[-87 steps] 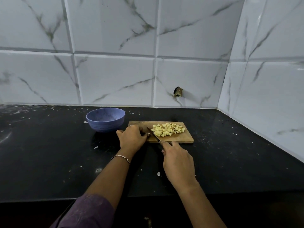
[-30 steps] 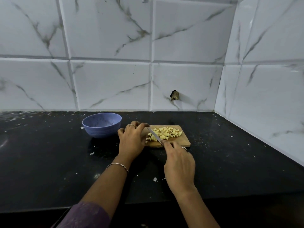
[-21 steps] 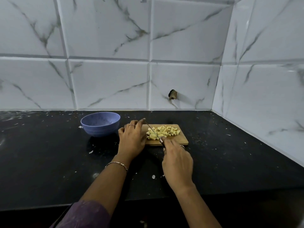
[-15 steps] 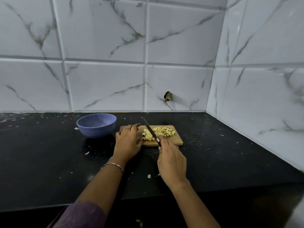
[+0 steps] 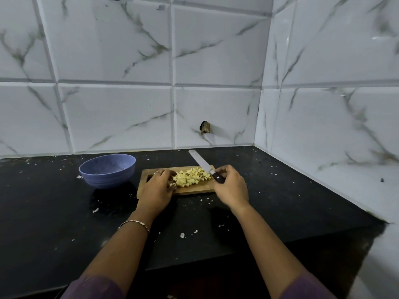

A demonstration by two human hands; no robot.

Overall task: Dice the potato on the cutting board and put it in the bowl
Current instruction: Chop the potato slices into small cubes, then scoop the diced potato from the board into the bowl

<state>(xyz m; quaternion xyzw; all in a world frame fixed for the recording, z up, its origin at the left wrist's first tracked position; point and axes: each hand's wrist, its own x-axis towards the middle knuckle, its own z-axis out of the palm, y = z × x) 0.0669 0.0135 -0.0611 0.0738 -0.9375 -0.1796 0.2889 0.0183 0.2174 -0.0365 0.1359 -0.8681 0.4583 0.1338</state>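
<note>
At near edge of cutting board: two hands. On board's left half, left hand, fingertips against diced potato; pinch not discernible. At board's right end, right hand clasping one knife, blade raised past far edge. Just left of board: one bowl.

Risks: dice scattering onto table during transfer; blade nicking fingers while sweeping. One pile, dice uncountable.

no readable text, no labels — none
</note>
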